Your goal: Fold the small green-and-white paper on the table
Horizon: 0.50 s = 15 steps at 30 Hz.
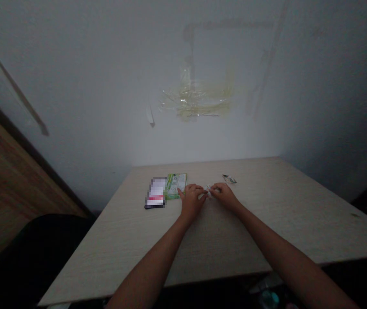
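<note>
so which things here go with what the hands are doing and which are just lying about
In hand:
Small whitish piece, at the fingertips of the left hand and right hand

Apparently just lying about:
Flat green-and-white item, partly hidden by the left hand; its role is unclear
Pixelated flat thing beside it
Small flat piece beyond the right hand

Two hands, one white piece, one phone, one green packet, one patterned scrap, one table
</note>
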Available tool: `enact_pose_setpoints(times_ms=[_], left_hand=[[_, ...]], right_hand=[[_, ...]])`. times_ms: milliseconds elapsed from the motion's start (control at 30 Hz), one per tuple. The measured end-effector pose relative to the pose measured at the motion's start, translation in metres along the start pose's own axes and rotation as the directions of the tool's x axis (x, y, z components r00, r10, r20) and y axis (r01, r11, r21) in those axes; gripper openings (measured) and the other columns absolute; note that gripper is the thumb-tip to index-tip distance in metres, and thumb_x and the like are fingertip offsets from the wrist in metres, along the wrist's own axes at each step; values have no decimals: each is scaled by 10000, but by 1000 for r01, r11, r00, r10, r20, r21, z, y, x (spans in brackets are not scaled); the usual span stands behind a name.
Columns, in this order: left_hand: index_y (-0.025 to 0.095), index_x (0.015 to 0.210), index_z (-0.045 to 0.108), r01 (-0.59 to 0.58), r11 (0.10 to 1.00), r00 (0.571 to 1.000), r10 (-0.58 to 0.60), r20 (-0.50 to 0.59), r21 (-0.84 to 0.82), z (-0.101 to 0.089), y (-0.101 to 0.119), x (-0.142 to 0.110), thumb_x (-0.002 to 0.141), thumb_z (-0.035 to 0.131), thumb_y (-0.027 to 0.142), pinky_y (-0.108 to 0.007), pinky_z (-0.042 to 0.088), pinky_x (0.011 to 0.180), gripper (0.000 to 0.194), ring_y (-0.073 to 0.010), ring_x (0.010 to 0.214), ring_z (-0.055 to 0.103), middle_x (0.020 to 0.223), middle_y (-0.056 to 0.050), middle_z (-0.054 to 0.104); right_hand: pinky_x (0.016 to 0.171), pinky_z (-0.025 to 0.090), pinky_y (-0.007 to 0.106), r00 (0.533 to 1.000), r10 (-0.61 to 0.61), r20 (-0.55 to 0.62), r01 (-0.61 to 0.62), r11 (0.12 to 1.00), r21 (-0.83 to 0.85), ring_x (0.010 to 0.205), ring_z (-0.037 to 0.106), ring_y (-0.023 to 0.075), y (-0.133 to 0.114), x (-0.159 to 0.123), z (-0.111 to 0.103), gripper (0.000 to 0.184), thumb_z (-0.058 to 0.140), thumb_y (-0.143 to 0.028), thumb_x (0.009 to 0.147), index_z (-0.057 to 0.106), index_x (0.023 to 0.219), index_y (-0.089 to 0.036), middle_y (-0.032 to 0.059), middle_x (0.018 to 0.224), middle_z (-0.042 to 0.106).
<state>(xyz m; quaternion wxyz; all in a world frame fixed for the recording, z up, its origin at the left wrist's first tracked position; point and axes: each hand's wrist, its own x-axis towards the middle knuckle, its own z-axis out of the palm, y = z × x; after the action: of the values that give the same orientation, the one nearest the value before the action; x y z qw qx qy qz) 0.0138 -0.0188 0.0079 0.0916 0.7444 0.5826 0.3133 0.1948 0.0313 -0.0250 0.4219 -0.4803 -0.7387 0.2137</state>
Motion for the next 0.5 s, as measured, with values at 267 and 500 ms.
enact_pose_setpoints(times_ms=[267,500], left_hand=[[336,1010,745,31,996,1000,-30,8,-89,4,-7,2,891,620,346,-717,-27,1116,173,-277,1246,518,1143,-28,720],[340,1017,749,70,993,997,-68,23,-93,5,-9,4,868,652,371,-734,-7,1103,181,-270,1223,551,1205,-53,690]], right_hand=[[840,487,331,994,-7,111,-12,984,175,857,664,217,-11,-3,-3,269,589,-417,826,721,785,-186,55,837,740],[877,507,372,992,24,127,-47,981,188,883,687,230,-14,-3,-3,222,625,-362,785,735,853,-182,78,902,755]])
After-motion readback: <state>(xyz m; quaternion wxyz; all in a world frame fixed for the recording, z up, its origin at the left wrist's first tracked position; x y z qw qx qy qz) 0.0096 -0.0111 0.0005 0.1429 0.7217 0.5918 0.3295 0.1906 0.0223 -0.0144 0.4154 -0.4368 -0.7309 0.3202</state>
